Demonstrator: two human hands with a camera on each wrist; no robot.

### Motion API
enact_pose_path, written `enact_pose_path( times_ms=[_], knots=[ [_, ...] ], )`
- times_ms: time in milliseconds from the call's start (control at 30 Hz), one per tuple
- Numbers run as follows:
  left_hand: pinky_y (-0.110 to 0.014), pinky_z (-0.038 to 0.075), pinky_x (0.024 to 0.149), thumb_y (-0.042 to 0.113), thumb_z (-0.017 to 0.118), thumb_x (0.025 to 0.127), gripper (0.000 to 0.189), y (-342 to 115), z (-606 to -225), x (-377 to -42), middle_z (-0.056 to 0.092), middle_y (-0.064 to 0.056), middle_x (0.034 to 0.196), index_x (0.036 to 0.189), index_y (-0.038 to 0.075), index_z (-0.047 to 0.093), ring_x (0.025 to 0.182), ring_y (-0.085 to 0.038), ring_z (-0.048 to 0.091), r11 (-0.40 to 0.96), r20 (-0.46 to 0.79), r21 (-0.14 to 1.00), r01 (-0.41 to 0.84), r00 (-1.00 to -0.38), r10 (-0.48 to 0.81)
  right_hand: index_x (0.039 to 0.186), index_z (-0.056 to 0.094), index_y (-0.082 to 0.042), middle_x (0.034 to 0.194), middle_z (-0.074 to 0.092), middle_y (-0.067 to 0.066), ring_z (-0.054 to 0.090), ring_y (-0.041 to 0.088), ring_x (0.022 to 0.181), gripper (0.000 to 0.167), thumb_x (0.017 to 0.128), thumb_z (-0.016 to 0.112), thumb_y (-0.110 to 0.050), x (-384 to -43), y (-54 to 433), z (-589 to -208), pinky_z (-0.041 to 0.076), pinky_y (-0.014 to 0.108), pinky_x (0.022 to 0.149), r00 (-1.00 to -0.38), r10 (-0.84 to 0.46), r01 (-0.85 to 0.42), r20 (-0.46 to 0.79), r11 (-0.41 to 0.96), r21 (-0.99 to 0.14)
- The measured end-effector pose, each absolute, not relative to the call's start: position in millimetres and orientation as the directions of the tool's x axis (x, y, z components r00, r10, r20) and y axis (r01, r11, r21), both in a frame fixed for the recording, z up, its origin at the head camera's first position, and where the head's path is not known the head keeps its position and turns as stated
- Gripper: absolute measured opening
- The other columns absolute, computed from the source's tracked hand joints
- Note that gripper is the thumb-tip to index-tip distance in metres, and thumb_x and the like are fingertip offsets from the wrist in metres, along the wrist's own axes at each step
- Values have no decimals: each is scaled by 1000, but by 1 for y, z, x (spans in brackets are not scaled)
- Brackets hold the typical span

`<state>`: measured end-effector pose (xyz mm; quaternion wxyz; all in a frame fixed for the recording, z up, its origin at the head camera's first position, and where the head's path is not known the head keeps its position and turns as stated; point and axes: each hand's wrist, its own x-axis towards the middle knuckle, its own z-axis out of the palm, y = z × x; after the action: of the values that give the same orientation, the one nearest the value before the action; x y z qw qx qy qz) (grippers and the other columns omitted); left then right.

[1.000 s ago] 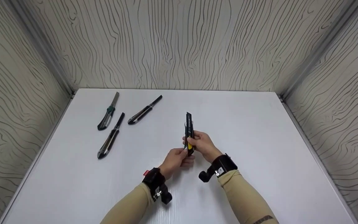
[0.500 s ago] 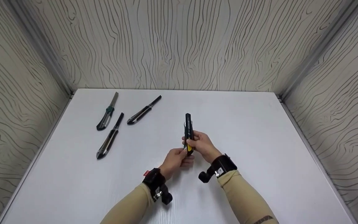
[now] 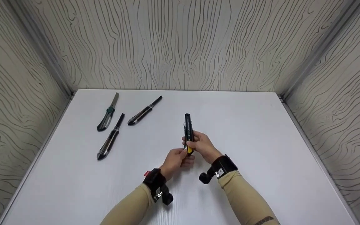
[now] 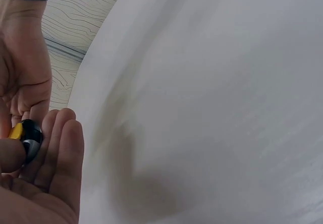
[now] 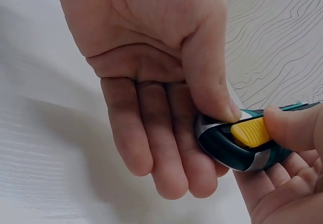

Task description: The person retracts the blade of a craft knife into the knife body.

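Note:
A dark utility knife with a yellow slider points away from me near the middle of the table. My right hand grips it around its middle, thumb on top by the slider. Lower down, my left hand pinches the butt end. Silver and green trim on the butt shows in the right wrist view, where the left-hand thumb presses its edge and the other left fingers extend beneath. The left wrist view has just the butt between both hands.
Three more utility knives lie at the table's left: a green one with a grey blade, a dark one in front of it, and another to the right. Wood-patterned walls rise behind and beside the white table.
The held knife has shifted slightly left and its top face has turned a little. Both hands keep their hold; the knives on the table have stayed put.

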<state>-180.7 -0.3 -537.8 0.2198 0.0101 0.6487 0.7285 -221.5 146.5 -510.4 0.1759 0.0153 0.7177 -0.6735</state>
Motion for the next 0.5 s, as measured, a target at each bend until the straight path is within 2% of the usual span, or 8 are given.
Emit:
enact_pose_path(
  times_ms=[167, 400, 500],
  knots=[
    [-39, 59, 85, 11, 41, 103, 35, 0, -540, -181, 71, -26, 102, 120, -15, 57, 89, -26, 73, -77, -265, 949, -306, -905, 334, 138, 48, -1, 132, 61, 19, 64, 23, 112, 46, 93, 57, 1, -221, 145, -511, 49, 33, 96, -940, -208, 254, -271, 106, -962],
    [-41, 59, 85, 11, 42, 103, 35, 0, -541, -182, 71, -25, 101, 120, -14, 57, 85, -21, 72, -84, -268, 947, -310, -907, 323, 139, 47, 0, 130, 62, 20, 64, 22, 110, 48, 92, 57, 1, -220, 145, -509, 50, 28, 91, -941, -230, 229, -249, 113, -967],
    [-43, 59, 85, 12, 42, 103, 35, 1, -541, -182, 71, -25, 101, 120, -14, 57, 85, -20, 72, -86, -272, 946, -314, -908, 318, 140, 45, 0, 132, 60, 21, 63, 25, 114, 49, 93, 56, 1, -220, 145, -508, 50, 31, 96, -937, -246, 224, -247, 116, -968]
  ],
)
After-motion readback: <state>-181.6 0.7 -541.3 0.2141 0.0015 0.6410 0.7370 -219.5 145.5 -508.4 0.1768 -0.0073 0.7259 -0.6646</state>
